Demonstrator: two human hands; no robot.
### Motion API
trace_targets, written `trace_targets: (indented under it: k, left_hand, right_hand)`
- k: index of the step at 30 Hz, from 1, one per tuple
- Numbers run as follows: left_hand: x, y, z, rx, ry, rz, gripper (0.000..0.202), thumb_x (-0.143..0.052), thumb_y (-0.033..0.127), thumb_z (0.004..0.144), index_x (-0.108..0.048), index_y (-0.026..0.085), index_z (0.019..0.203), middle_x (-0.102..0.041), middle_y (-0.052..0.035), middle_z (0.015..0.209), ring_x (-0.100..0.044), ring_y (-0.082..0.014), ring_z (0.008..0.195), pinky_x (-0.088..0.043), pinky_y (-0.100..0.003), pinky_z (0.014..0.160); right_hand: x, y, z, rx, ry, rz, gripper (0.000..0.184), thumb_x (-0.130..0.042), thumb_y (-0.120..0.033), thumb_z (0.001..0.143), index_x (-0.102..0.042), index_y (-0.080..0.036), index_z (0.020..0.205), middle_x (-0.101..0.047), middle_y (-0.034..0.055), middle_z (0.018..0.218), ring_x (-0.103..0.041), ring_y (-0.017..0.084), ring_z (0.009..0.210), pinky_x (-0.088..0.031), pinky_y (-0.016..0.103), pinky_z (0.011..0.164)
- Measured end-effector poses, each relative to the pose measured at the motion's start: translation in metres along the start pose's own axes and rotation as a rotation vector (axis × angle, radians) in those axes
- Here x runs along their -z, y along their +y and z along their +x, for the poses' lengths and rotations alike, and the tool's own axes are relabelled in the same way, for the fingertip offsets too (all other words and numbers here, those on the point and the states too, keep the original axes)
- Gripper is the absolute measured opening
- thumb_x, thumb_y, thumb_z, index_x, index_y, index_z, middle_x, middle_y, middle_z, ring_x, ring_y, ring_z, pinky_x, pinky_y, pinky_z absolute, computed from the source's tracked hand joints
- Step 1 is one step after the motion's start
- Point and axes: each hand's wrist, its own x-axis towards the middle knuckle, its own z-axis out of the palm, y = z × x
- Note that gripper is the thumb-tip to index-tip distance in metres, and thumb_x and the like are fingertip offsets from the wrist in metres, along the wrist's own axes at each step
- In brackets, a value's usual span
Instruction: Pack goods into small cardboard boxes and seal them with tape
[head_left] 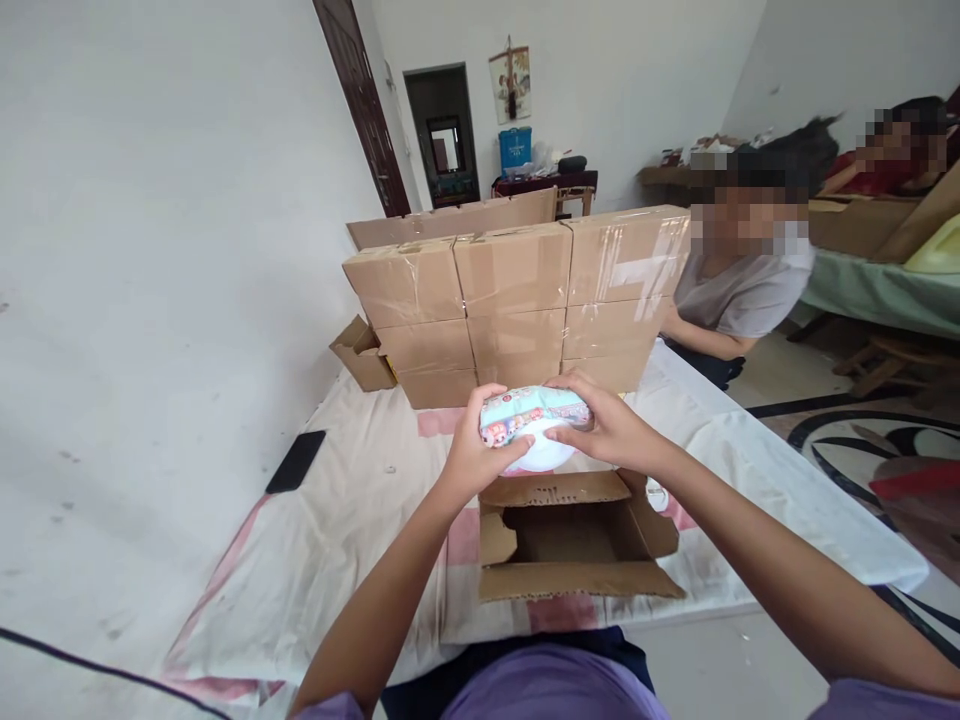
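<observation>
Both hands are closed on a soft, rounded packet (pixel 534 410) with colourful print and a white underside: the left hand (pixel 472 455) holds its left end and the right hand (pixel 611 430) its right end. The packet is in the air above the far flap of an open cardboard box (pixel 577 582), whose brown flaps are spread flat on the cloth-covered surface (pixel 360 540). Behind stands a wall of taped cartons (pixel 517 300). A flat black phone (pixel 296 461) lies well apart at the left.
</observation>
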Motion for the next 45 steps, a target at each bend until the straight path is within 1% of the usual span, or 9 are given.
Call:
trace_targets:
  k: [5, 9, 13, 17, 23, 30, 35, 39, 45]
  left_hand:
    - [-0.01, 0.008, -0.001, 0.312, 0.007, -0.262, 0.068, -0.09, 0.031, 0.063, -0.054, 0.025, 0.12, -0.066, -0.0051, 0.113, -0.067, -0.0223, 0.096, -0.056, -0.03, 0.075]
    - [-0.023, 0.012, -0.009, 0.448, 0.02, -0.49, 0.069, -0.091, 0.026, 0.056, -0.054, 0.023, 0.114, -0.069, -0.0032, 0.099, -0.068, -0.0201, 0.086, -0.056, -0.029, 0.072]
    - [-0.017, 0.011, -0.025, 0.517, -0.084, -0.522, 0.065, -0.083, 0.039, 0.072, -0.052, 0.027, 0.127, -0.069, -0.0054, 0.105, -0.069, -0.0218, 0.09, -0.054, -0.029, 0.07]
    - [0.006, 0.004, -0.046, 0.364, -0.159, -0.277, 0.058, -0.065, 0.052, 0.088, -0.047, 0.032, 0.14, -0.057, -0.0101, 0.14, -0.062, -0.0291, 0.119, -0.056, -0.04, 0.089]
    - [0.015, -0.018, -0.058, 0.215, -0.385, 0.391, 0.072, -0.083, 0.047, 0.07, -0.06, 0.026, 0.134, -0.046, -0.015, 0.152, -0.038, -0.0424, 0.143, -0.036, -0.057, 0.114]
    - [0.006, -0.05, -0.032, 0.17, -0.431, 0.532, 0.029, -0.065, 0.023, 0.076, -0.075, 0.026, 0.104, -0.074, -0.0087, 0.1, -0.066, -0.0301, 0.093, -0.047, -0.037, 0.081]
    - [0.024, -0.042, 0.004, 0.354, -0.579, 0.376, 0.03, -0.067, 0.042, 0.077, -0.062, 0.021, 0.056, -0.056, 0.0005, 0.055, -0.049, -0.0161, 0.055, -0.031, -0.029, 0.056]
    - [0.027, -0.036, 0.02, 0.386, -0.565, 0.412, 0.051, -0.072, 0.051, 0.073, -0.043, 0.02, 0.045, -0.034, 0.0032, 0.048, -0.03, -0.0117, 0.048, -0.019, -0.031, 0.054]
    - [0.02, -0.054, 0.023, 0.317, -0.45, 0.471, 0.044, -0.069, 0.056, 0.077, -0.054, 0.021, 0.053, -0.05, 0.001, 0.054, -0.043, -0.0156, 0.056, -0.022, -0.03, 0.057]
  right_hand:
    - [0.008, -0.029, -0.012, -0.026, -0.06, -0.341, 0.087, -0.068, -0.054, 0.087, -0.025, -0.022, 0.156, -0.046, 0.0188, 0.146, -0.051, 0.037, 0.129, -0.049, 0.054, 0.099]
    - [0.001, -0.055, -0.021, 0.241, -0.187, -0.667, 0.091, -0.079, -0.044, 0.075, -0.038, -0.015, 0.152, -0.051, 0.0223, 0.139, -0.043, 0.044, 0.132, -0.031, 0.066, 0.112]
    - [-0.002, -0.06, -0.029, 0.267, -0.274, -0.789, 0.081, -0.073, -0.029, 0.076, -0.043, -0.008, 0.148, -0.059, 0.0229, 0.12, -0.053, 0.041, 0.112, -0.043, 0.058, 0.097]
    - [0.012, -0.058, -0.044, 0.203, -0.275, -0.703, 0.079, -0.07, -0.039, 0.08, -0.04, -0.012, 0.148, -0.058, 0.0217, 0.125, -0.055, 0.038, 0.11, -0.047, 0.052, 0.091]
    - [0.015, -0.064, -0.068, 0.046, -0.352, -0.628, 0.075, -0.073, -0.046, 0.08, -0.045, -0.02, 0.145, -0.06, 0.0189, 0.124, -0.058, 0.039, 0.108, -0.05, 0.052, 0.087]
    - [0.006, -0.062, -0.071, 0.002, -0.449, -0.487, 0.084, -0.076, -0.051, 0.079, -0.039, -0.025, 0.15, -0.058, 0.0182, 0.132, -0.059, 0.038, 0.113, -0.053, 0.052, 0.088]
    - [-0.006, -0.064, -0.06, -0.013, -0.551, -0.381, 0.084, -0.079, -0.047, 0.077, -0.041, -0.028, 0.149, -0.059, 0.0162, 0.13, -0.059, 0.038, 0.115, -0.054, 0.05, 0.089]
    - [-0.025, -0.048, -0.05, -0.058, -0.588, -0.493, 0.078, -0.077, -0.038, 0.076, -0.045, -0.02, 0.145, -0.061, 0.0171, 0.122, -0.06, 0.038, 0.107, -0.053, 0.052, 0.084]
    - [-0.042, -0.022, -0.043, -0.012, -0.614, -0.667, 0.071, -0.074, -0.037, 0.079, -0.047, -0.014, 0.14, -0.06, 0.0185, 0.117, -0.058, 0.038, 0.102, -0.052, 0.05, 0.076]
